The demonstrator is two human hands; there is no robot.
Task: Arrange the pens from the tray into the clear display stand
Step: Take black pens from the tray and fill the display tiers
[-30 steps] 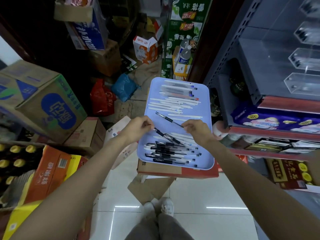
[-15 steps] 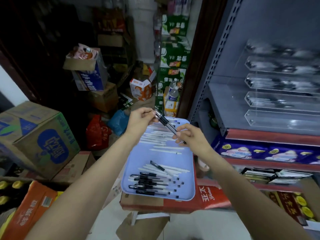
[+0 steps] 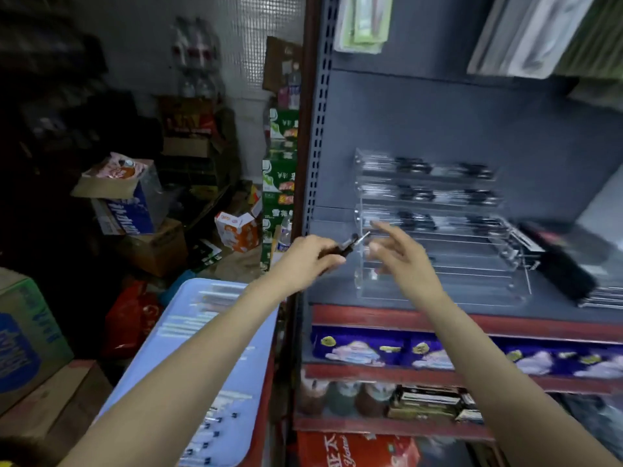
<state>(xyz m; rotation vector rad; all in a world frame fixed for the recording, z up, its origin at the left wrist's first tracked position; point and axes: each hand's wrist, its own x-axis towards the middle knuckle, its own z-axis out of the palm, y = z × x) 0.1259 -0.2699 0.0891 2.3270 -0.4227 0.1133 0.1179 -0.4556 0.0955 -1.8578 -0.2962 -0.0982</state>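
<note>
Grey shelving [image 3: 438, 129] fills the right of a cluttered stockroom, and the clear display stand [image 3: 438, 237] sits on its shelf with dark pens already lying in its upper tiers. Just before the stand's left edge the left hand [image 3: 303, 261] grips a black pen [image 3: 347, 246], tip toward the stand, while the right hand [image 3: 401, 261] hovers beside it, fingers spread and holding nothing. Below, the blue tray [image 3: 259, 332] carries the remaining pens [image 3: 202, 429] toward its near edge.

tray [image 3: 259, 332] left, display stand [image 3: 438, 251] right on shelf [image 3: 421, 318]
</note>
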